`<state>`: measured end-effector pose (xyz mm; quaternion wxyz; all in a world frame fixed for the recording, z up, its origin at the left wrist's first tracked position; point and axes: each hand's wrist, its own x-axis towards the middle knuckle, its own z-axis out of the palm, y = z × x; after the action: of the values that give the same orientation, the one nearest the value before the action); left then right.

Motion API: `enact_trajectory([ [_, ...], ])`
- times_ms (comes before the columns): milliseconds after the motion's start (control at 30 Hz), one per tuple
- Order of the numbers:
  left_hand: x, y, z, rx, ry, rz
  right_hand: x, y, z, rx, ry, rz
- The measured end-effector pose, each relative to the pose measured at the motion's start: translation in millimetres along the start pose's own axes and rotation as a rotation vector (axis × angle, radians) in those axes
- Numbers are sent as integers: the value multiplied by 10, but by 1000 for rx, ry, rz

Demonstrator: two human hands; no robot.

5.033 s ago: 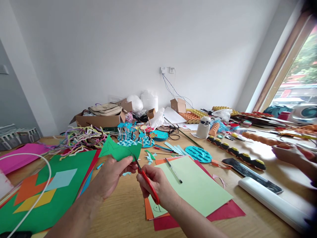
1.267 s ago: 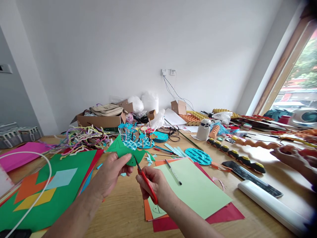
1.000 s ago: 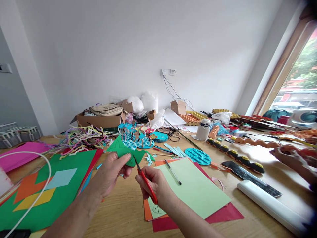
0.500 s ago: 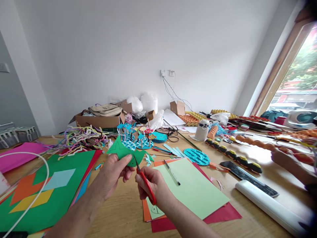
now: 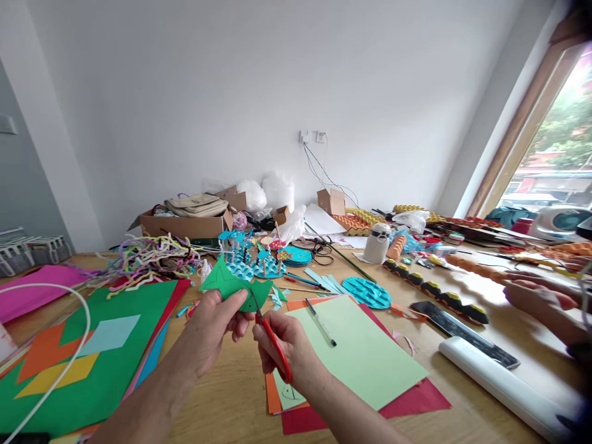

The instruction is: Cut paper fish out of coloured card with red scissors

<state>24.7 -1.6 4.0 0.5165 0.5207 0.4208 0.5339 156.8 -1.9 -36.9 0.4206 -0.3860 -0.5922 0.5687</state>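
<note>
Cutting in hand | left hand (image 5: 210, 325): pinched closed on green paper (image 5: 231, 288) | right hand (image 5: 296, 346): curled round scissors (image 5: 276, 343), blades toward 11 o'clock | cut calls for steady paper

No readable text, labels, brands, numbers or signs on anything visible

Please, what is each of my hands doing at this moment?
Left hand: closed, holding the green paper piece.
Right hand: closed around the red-handled scissors, blades at the paper.
</note>
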Motion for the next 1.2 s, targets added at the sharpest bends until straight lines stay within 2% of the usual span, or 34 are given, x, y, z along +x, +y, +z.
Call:
enact_trajectory([
  [433,14,14,-30,-22,-51,22,20,34,1,-9,6,3],
  [733,38,-24,-70,-34,4,32,34,91,4,24,0,-8],
  [1200,40,-27,-64,-6,3,34,23,53,18,40,12,22],
])
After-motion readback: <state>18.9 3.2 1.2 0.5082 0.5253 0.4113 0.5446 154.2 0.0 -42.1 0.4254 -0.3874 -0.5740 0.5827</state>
